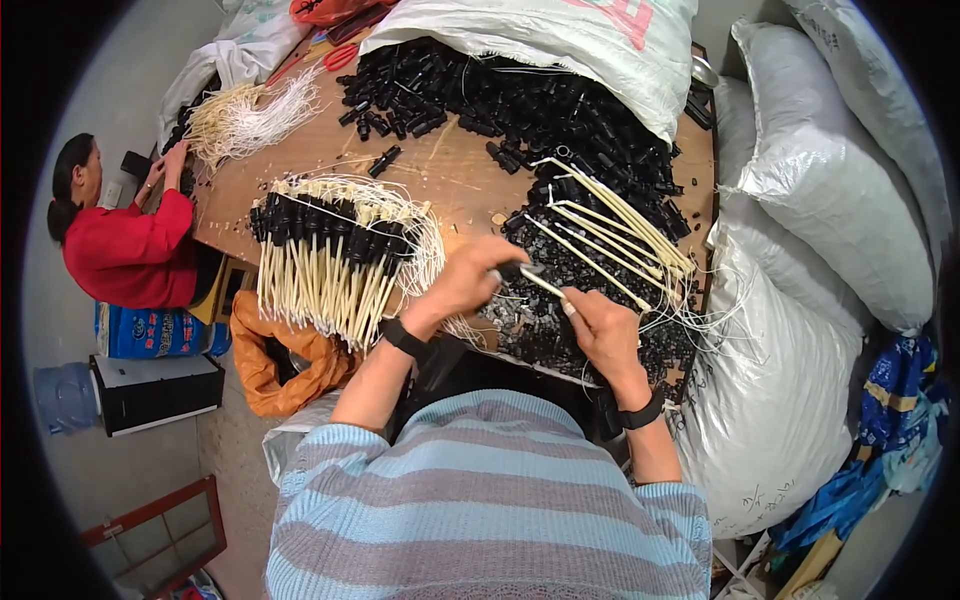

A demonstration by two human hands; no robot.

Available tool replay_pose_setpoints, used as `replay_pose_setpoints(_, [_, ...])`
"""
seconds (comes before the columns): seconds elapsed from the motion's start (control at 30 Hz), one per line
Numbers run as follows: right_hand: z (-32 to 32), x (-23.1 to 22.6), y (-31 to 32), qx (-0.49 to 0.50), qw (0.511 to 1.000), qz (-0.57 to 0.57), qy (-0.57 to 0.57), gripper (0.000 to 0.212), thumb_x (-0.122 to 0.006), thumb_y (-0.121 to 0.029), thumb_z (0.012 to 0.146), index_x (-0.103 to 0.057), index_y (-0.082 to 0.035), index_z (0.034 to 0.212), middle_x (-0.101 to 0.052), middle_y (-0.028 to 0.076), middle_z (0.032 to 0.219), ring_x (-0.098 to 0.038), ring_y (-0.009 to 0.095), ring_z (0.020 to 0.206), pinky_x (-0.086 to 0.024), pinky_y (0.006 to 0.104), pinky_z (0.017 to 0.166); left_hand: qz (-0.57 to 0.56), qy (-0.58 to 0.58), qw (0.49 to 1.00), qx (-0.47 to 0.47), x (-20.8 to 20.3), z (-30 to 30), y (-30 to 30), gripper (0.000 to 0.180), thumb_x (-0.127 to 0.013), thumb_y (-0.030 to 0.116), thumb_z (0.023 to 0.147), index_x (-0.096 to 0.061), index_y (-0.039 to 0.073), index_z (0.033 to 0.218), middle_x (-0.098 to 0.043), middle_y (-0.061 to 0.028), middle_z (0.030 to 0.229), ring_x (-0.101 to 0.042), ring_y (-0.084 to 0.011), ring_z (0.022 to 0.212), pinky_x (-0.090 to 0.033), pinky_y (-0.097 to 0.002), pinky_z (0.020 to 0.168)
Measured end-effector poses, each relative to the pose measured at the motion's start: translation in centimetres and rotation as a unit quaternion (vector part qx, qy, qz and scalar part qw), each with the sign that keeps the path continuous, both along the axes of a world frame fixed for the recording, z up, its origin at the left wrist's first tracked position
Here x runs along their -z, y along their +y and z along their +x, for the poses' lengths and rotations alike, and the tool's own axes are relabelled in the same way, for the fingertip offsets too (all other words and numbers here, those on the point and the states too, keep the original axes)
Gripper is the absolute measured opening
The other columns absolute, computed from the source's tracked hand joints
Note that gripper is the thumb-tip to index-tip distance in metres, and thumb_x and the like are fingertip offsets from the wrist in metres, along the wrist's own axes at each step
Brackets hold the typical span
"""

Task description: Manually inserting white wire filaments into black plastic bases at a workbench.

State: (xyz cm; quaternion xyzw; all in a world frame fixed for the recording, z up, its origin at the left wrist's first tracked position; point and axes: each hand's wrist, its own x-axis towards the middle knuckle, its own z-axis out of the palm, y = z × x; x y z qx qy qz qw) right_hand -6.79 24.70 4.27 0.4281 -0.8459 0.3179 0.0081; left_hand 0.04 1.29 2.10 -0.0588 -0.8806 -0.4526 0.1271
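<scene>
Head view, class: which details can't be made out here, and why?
All in the head view:
Left hand: fingers blurred, exact grip unclear.
Pale rod: near end covered by the right hand.
Open white sack: far end cut off by the top edge.
Bulging white sack: contents hidden by its walls.
Dark fragments: too small to identify.

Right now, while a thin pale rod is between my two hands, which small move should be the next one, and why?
Probably hold the pale rod steady with the right hand before working its other end: the right hand pinches one end, while the left hand, at the other, is blurred, so its grip cannot be judged.
</scene>
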Motion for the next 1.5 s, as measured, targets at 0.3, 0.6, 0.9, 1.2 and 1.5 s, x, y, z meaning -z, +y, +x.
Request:
replay_pose_setpoints(0.3, [-1.5,-2.0,1.5,0.101,0.979,0.162,0.075,0.042,-0.077,-0.021,0.073,-0.065,-0.013,0.112,-0.065,0.009,0.069,-0.062,0.029,0.055,-0.049,0.0377,0.052,-0.219,0.103,0.97,-0.038,-0.8,0.7,1.4,0.035,-0.063,-0.003,0.07,-0.065,0.014,0.101,-0.064,-0.0048,0.091,-0.061,-0.024,0.085,-0.048,-0.0352,0.074])
replay_pose_setpoints(0.6, [-3.9,-0.9,4.5,-0.101,0.682,-0.432,-0.582,0.022,-0.071,-0.017,0.083,-0.058,-0.005,0.07,-0.07,0.009,0.099,-0.061,0.01,0.067,-0.045,0.0208,0.057,-0.087,-0.205,0.954,-0.202,0.1,2.7,-0.6,0.017,-0.057,0.013,0.09,-0.061,0.007,0.106,-0.068,-0.0102,0.075,-0.066,-0.016,0.062,-0.05,-0.0317,0.052])
replay_pose_setpoints(0.9, [2.1,0.3,-2.8,0.005,0.991,-0.035,-0.129,0.02,-0.073,-0.016,0.079,-0.067,-0.008,0.096,-0.057,0.009,0.06,-0.058,0.024,0.051,-0.045,0.0336,0.049,0.151,-0.168,0.957,-0.184,-1.4,1.5,3.4,0.031,-0.066,0.001,0.074,-0.067,0.0,0.105,-0.066,-0.0016,0.077,-0.055,-0.0059,0.061,-0.045,-0.0234,0.056])
replay_pose_setpoints(1.2, [1.7,0.1,-3.1,0.037,0.998,-0.044,0.001,0.012,-0.065,-0.009,0.08,-0.07,-0.008,0.091,-0.065,0.012,0.069,-0.063,0.028,0.057,-0.048,0.0335,0.051,-0.062,-0.087,0.986,-0.126,-0.2,3.2,3.1,0.041,-0.053,-0.001,0.073,-0.061,0.005,0.113,-0.065,-0.0198,0.1,-0.06,-0.0382,0.095,-0.047,-0.044,0.085])
replay_pose_setpoints(1.5, [1.8,0.7,-3.2,-0.009,0.996,-0.072,-0.056,0.014,-0.064,-0.007,0.082,-0.067,-0.006,0.096,-0.064,0.015,0.07,-0.063,0.03,0.06,-0.048,0.0354,0.054,-0.039,-0.107,0.992,-0.055,-0.2,2.6,3.4,0.042,-0.051,-0.001,0.072,-0.058,0.005,0.113,-0.064,-0.0194,0.1,-0.059,-0.039,0.098,-0.048,-0.0454,0.082])
